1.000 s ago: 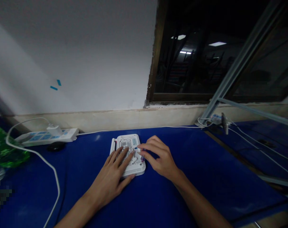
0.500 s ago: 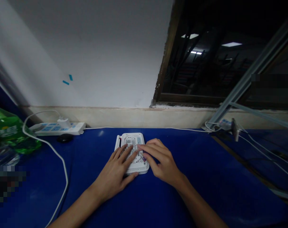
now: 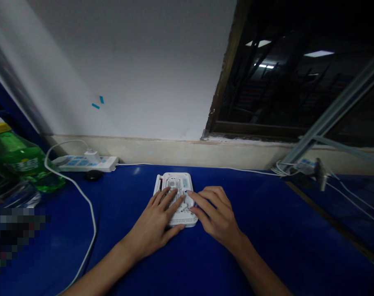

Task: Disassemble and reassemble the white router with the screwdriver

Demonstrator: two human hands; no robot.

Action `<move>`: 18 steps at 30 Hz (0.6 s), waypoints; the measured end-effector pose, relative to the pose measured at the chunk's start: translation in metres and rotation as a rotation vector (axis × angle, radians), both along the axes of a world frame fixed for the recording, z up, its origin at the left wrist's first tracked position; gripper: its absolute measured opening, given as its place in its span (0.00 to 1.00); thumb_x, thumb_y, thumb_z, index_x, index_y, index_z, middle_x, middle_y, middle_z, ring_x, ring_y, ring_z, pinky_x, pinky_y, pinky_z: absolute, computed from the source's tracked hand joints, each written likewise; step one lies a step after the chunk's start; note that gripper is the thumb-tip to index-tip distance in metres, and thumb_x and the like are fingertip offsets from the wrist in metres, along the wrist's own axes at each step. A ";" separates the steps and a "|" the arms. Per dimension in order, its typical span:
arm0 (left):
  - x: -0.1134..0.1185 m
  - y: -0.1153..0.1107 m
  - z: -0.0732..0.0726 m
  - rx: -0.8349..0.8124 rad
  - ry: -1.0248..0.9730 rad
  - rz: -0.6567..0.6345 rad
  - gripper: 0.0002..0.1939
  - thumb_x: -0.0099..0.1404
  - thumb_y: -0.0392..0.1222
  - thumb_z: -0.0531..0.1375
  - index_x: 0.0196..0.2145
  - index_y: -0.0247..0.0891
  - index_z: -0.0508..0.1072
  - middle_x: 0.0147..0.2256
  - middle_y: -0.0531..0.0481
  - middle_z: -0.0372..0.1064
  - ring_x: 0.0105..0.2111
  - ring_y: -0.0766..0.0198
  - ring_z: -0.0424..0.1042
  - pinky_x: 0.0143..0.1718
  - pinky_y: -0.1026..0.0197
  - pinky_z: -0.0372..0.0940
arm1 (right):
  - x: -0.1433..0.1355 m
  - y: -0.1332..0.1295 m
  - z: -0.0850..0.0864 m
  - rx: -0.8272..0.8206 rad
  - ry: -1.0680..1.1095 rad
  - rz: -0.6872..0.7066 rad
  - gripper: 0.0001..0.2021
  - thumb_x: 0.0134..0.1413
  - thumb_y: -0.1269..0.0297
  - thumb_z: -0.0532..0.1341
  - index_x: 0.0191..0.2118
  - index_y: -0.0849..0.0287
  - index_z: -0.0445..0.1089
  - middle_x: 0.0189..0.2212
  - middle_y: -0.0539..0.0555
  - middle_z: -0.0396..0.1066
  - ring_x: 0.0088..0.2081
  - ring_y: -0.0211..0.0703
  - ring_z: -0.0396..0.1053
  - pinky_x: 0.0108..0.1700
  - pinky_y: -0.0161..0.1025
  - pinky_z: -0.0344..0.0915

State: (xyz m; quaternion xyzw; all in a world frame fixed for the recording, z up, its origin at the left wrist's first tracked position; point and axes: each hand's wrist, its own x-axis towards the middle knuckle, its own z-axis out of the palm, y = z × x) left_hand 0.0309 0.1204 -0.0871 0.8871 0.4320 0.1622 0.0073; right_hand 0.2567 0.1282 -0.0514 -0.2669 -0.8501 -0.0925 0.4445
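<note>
Blue tabletop (image 3: 137, 271) carries the white device (image 3: 189, 220) near its wall-side edge; the left hand (image 3: 151, 224) lies spread across it, while the right hand (image 3: 219, 216), partly curled, touches its right side.

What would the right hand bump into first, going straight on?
The right hand would probably meet the white device first; if passing above it, perhaps the left hand. Depth is unclear.

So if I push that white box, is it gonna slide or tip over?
The white box would more likely slide than tip, since it lies flat and low on the smooth-looking table. The left hand resting on it may add drag. Its case looks like rigid plastic, so probably stiff.
</note>
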 end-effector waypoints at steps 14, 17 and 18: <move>-0.001 0.005 0.004 -0.036 -0.023 -0.032 0.38 0.68 0.60 0.58 0.69 0.46 0.52 0.67 0.43 0.51 0.67 0.44 0.49 0.65 0.39 0.53 | 0.003 0.003 -0.010 -0.149 0.214 -0.036 0.21 0.56 0.76 0.65 0.54 0.53 0.72 0.35 0.55 0.71 0.39 0.48 0.66 0.41 0.48 0.67; -0.001 0.005 0.004 -0.025 -0.032 -0.036 0.38 0.68 0.61 0.58 0.69 0.47 0.52 0.67 0.43 0.51 0.66 0.44 0.50 0.65 0.39 0.53 | 0.001 0.002 -0.009 -0.228 0.199 0.021 0.25 0.60 0.78 0.58 0.62 0.54 0.66 0.46 0.58 0.72 0.48 0.50 0.67 0.50 0.52 0.66; -0.002 0.005 0.004 -0.022 -0.033 -0.036 0.38 0.68 0.61 0.58 0.69 0.47 0.52 0.68 0.43 0.51 0.67 0.44 0.50 0.65 0.39 0.53 | 0.000 0.001 -0.009 -0.238 0.203 0.045 0.27 0.61 0.80 0.56 0.63 0.54 0.64 0.49 0.58 0.72 0.50 0.50 0.66 0.51 0.52 0.66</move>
